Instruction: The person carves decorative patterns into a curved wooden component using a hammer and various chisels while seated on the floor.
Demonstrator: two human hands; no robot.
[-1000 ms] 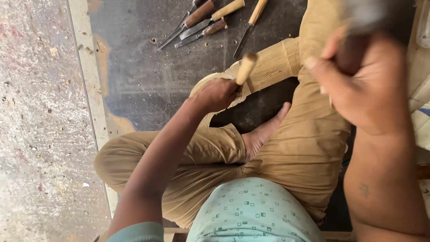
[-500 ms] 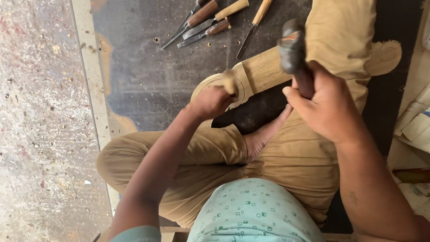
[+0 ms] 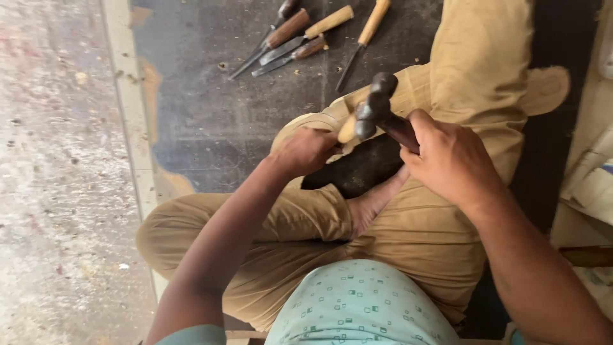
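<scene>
Your left hand (image 3: pixel 305 150) covers most of the chisel (image 3: pixel 348 130): only the pale handle end shows, blade hidden. Your right hand (image 3: pixel 450 160) hides the lower hammer (image 3: pixel 378 105) handle. The loose chisels (image 3: pixel 300 35) run off the top edge. The dark block (image 3: pixel 357 171) under the work sits mostly behind your legs.

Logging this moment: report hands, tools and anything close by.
Left hand gripping chisel. Right hand holding mallet, head at chisel's butt. Spare chisels lying beyond the knee.
</scene>
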